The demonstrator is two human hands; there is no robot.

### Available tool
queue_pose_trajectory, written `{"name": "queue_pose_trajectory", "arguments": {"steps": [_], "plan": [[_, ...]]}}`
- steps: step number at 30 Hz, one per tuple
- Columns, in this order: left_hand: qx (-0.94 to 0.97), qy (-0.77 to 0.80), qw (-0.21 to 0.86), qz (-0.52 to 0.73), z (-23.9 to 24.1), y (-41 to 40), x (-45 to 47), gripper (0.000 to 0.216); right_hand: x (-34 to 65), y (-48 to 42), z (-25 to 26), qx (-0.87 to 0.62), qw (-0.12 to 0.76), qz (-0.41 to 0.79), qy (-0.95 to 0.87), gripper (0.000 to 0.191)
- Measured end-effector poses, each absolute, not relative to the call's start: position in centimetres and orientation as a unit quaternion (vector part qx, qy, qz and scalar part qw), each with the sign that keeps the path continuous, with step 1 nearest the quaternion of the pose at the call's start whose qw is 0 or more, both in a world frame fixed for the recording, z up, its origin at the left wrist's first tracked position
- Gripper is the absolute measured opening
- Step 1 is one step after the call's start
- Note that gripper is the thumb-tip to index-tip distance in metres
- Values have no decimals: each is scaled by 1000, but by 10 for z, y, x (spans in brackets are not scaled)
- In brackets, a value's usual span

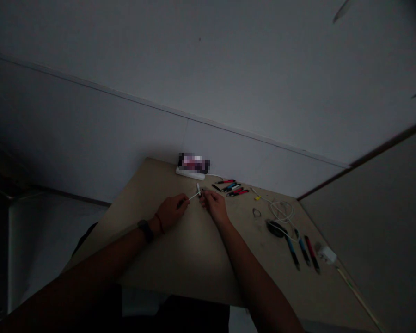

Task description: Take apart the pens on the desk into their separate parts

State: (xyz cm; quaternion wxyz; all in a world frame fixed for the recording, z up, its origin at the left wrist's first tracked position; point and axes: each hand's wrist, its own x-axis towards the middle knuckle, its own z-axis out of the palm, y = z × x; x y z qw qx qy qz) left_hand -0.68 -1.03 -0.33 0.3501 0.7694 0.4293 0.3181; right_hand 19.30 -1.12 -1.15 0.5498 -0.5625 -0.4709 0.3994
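The scene is dim. My left hand [172,211] rests on the tan table [190,259], fingers pinched on a thin pale stick-like part [194,196] that points toward my right hand. My right hand [213,203] is closed beside it, fingers curled around a small pale piece [198,188] that stands up between the two hands. What the piece is I cannot make out. A dark watch and a red band sit on my left wrist.
Several red, blue and black pens [231,188] lie just beyond my right hand. Three more pens [303,252], a coiled white cable [280,210], a dark oval object [275,228] and a white charger [326,253] lie to the right. A white power strip [190,174] sits by the wall.
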Motion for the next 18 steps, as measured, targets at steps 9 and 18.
{"name": "queue_pose_trajectory", "arguments": {"steps": [9,18], "plan": [[764,430,356,323,-4,-11,-6,30,192,-17,-4,-535,549,337,-547,41],[771,423,345,328,-3,-10,-6,30,183,-33,4,-486,429,298,-701,35]]}}
